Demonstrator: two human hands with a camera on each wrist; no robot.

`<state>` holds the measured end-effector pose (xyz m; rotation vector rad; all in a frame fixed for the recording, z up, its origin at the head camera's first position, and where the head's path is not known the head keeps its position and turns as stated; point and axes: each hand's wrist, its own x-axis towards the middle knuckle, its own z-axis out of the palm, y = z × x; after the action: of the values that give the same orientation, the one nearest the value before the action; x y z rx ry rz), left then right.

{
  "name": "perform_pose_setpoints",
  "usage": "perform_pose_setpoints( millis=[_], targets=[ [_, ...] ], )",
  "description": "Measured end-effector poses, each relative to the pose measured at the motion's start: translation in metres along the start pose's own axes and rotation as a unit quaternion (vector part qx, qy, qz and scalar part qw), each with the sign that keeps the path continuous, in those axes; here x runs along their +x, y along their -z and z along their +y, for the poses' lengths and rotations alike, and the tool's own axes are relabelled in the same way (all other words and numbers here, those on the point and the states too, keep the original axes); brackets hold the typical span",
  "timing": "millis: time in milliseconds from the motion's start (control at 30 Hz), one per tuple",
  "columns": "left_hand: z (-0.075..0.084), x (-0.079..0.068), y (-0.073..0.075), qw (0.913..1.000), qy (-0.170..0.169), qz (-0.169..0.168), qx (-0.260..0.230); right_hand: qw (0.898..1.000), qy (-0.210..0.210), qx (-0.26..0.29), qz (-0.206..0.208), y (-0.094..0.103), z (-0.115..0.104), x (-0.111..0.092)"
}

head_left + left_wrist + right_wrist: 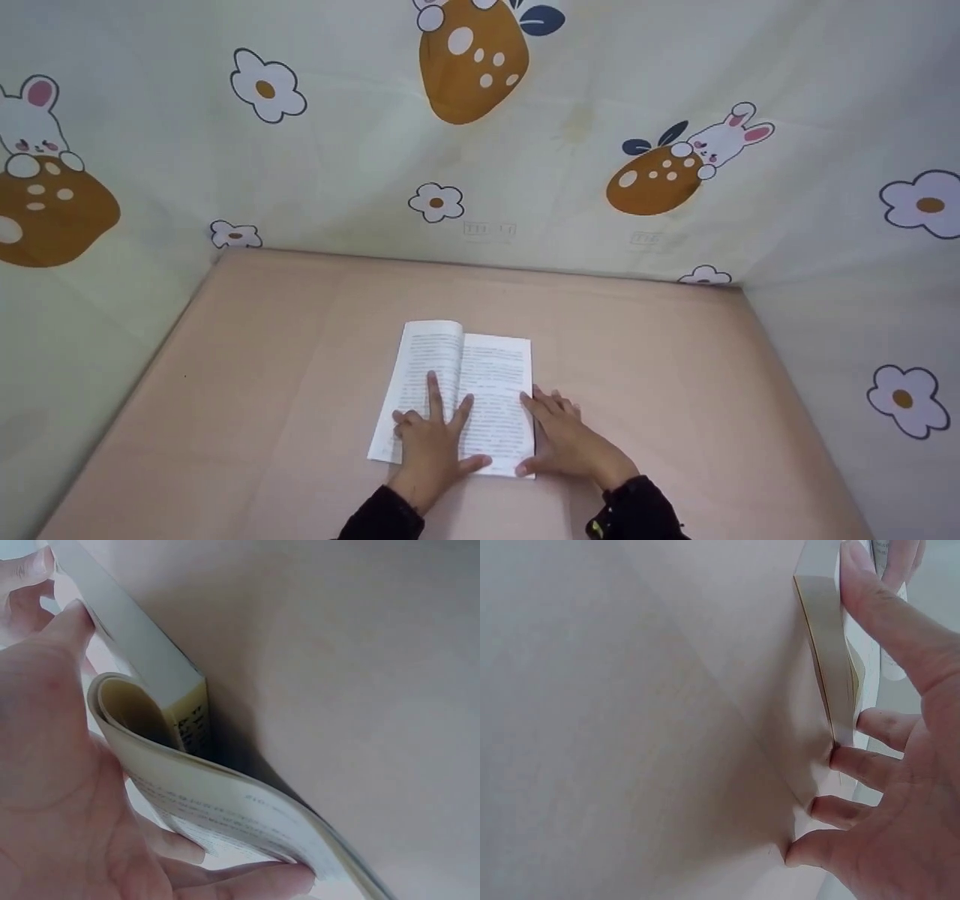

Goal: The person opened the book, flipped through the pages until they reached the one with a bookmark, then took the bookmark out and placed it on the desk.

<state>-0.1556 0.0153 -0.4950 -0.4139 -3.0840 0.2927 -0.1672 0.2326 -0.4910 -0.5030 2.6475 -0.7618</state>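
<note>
An open book [491, 367] with printed text lies on the table, its thick page block on the right and a thinner set of pages curving to the left. My left hand [431, 448] rests on it, fingers spread across both pages and thumb near the lower edge. In the left wrist view, the left pages [225, 791] bow up from the spine. My right hand [570, 442] is at the book's right edge, thumb at the lower corner and index finger on the page. The right wrist view shows other fingers [840, 811] touching the block's side and the tabletop.
A beige-pink cloth [300, 360] covers the table under the book. Pale fabric walls [337, 165] printed with rabbits, brown strawberry shapes and flowers stand at the back, left and right. Dark sleeves [637, 510] cover both wrists.
</note>
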Motion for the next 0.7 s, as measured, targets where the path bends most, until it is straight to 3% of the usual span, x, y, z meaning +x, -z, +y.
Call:
perform_pose_setpoints(
  millis=[233,467,700],
  targets=[
    [-0.001,-0.002,-0.004,0.9998,-0.006,0.018,-0.003,1.0,0.003,-0.004,-0.006,0.001,0.001,0.0],
    [-0.002,-0.009,-0.006,0.9975,-0.036,0.061,-0.007,1.0,0.002,0.011,-0.007,0.002,0.003,-0.001],
    [-0.001,-0.012,-0.007,0.9969,-0.053,0.058,-0.008,1.0,0.001,0.011,0.009,0.0,0.001,0.0]
  ],
)
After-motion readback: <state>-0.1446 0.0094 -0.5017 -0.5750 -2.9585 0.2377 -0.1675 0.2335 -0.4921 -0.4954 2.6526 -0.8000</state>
